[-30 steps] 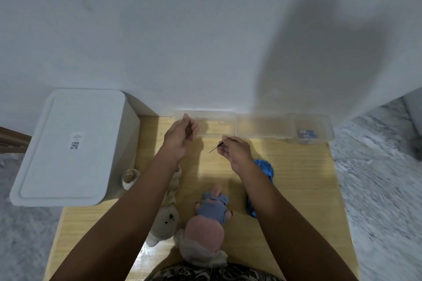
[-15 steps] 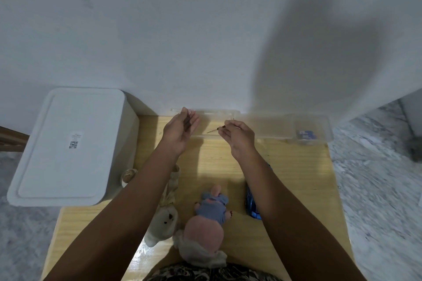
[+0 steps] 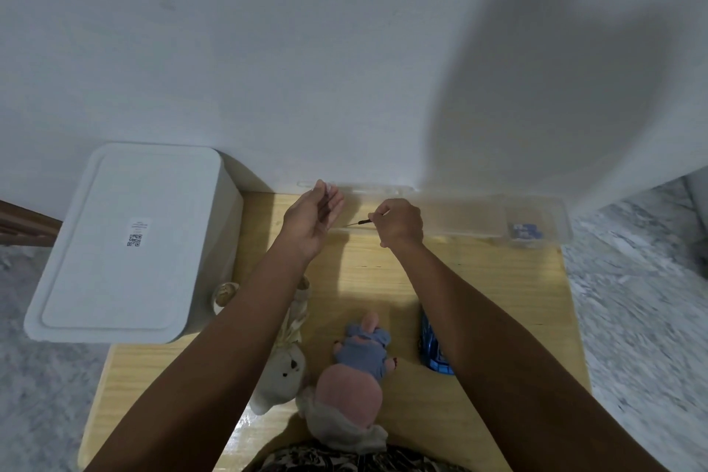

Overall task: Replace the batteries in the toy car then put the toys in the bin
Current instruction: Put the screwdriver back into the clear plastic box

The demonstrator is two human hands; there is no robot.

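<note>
Both our hands are out over the far edge of the worktop, near the wall. Our right hand is closed in a pinch on a thin dark tool, likely a small screwdriver, its tip pointing left toward the other hand. Our left hand is cupped, fingers loosely curled, palm turned inward; whether it has hold of anything we cannot tell. A clear tray runs along the far edge against the wall, under and beyond both hands; in its right end sits a small blue pack, too blurred to identify. Blue car lies near the near edge, right of centre, mostly hidden by our right forearm. Just left of it, a pink doll in a blue top, head toward us. Left again, a pale plush, partly under our left forearm. White bin stands at the far left corner, lid on, small code label on top. A small round thing sits just beside the bin's near right corner; unclear what it is.
</note>
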